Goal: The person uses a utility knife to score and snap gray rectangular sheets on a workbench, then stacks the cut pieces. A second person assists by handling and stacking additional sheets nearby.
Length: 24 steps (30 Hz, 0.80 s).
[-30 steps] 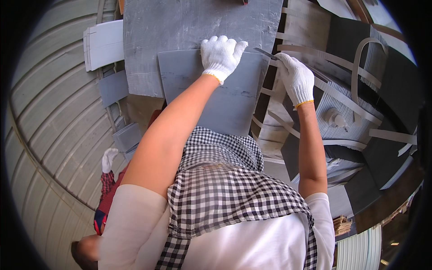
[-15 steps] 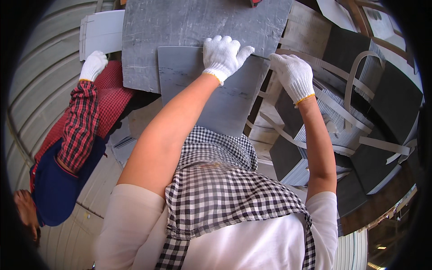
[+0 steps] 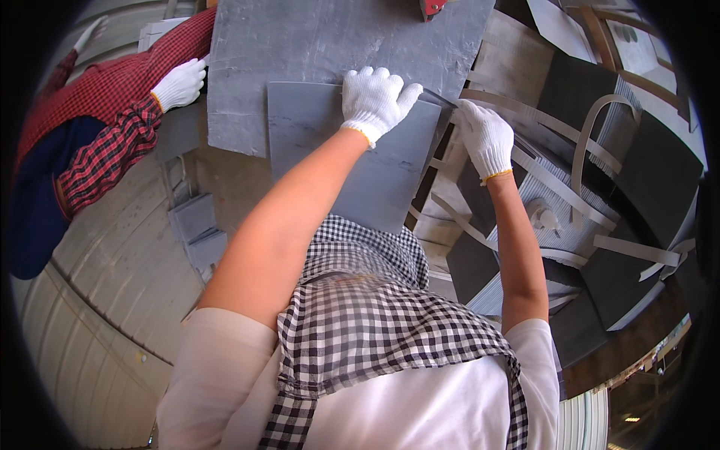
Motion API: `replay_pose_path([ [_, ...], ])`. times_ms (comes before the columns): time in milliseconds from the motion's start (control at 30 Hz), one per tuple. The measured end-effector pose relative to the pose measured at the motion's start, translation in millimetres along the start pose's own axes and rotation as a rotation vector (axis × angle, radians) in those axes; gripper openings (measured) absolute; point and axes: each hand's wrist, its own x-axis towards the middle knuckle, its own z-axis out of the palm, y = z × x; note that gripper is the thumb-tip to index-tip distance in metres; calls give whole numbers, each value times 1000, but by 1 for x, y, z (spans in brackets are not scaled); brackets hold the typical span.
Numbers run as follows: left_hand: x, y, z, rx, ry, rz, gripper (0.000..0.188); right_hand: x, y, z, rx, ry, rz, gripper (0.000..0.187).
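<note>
Since the earlier frame, the co-worker's gloved hand point(image 3: 178, 84) has moved in to the big slab's point(image 3: 315, 52) left edge, and the red checked sleeve point(image 3: 112, 112) now fills the upper left. Left hand point(image 3: 375, 97) lies flat, fingers spread, on the top edge of the grey sheet point(image 3: 352, 169), gripping nothing. Right hand point(image 3: 486, 139) is closed on the sheet's right corner. The sheet is smooth, rectangular and matte, overlapping the rougher slab. Pale curled strips point(image 3: 555, 176) lie to the right.
</note>
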Motion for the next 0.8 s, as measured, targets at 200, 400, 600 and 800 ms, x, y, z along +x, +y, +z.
replay_pose_path([
  [200, 3, 4, -8, 35, -181, -67, 44, -38, -41, 19, 467, 246, 609, 24],
  [400, 0, -1, 2, 20, -13, 1, 40, -43, -89, 36, 558, 294, 783, 30],
  [600, -1, 0, -1, 25, -14, 14, 40, -48, -91, 39, 616, 332, 757, 28],
  [800, -1, 0, 1, 25, -47, -11, 40, -51, -84, 47, 578, 334, 716, 26],
])
